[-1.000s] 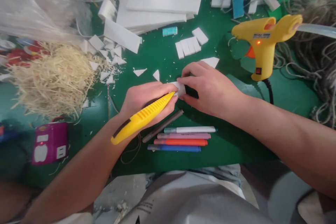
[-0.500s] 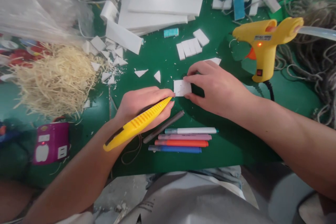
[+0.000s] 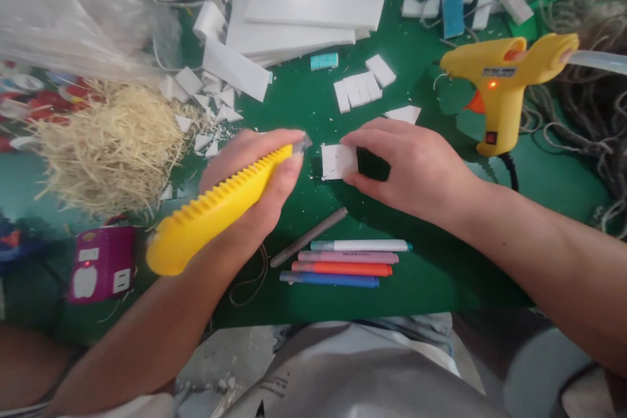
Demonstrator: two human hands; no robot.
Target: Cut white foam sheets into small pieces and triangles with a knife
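Observation:
My left hand (image 3: 255, 176) is closed around a yellow utility knife (image 3: 220, 209), whose metal tip points up and right, a little left of a small white foam square (image 3: 336, 162). The square lies on the green table (image 3: 416, 268), and my right hand (image 3: 396, 160) pinches its right side between thumb and fingers. Thin dark marks show on the square. Above it lie several white foam strips (image 3: 360, 89), a blue-green block (image 3: 324, 61) and a pointed white piece (image 3: 403, 114).
Markers (image 3: 350, 257) and a grey stick (image 3: 309, 236) lie near the front. A yellow glue gun (image 3: 499, 91) with a lit light stands at right. Left are straw (image 3: 108, 150), foam scraps and a purple box (image 3: 102, 264). White sheets (image 3: 313, 10) are stacked behind.
My left hand has lifted the knife up and left, away from the square, and its tip now shows. My right hand still holds the square. The whole view has shifted slightly.

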